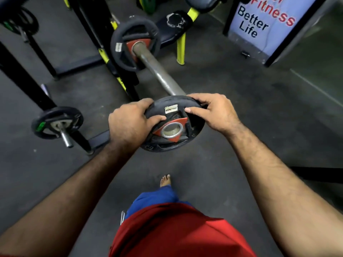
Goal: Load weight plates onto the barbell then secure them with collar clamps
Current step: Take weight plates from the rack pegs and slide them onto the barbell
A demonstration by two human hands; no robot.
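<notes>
I see both hands on a black weight plate (174, 125) w/ red hub at the near end of the barbell (157, 71): left hand (130, 123) grasps its left rim, right hand (213, 112) its upper-right rim, thumbs on the face. Can't tell if the sleeve tip is in the plate's hole yet. Another plate (135, 43) sits further up the bar, by the rack; a third (57, 123) hangs on a peg at left.

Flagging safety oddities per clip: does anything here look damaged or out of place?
Yes: the bench pad beyond the barbell has its black cover torn open. The person's foot is bare directly below the held plate.
</notes>
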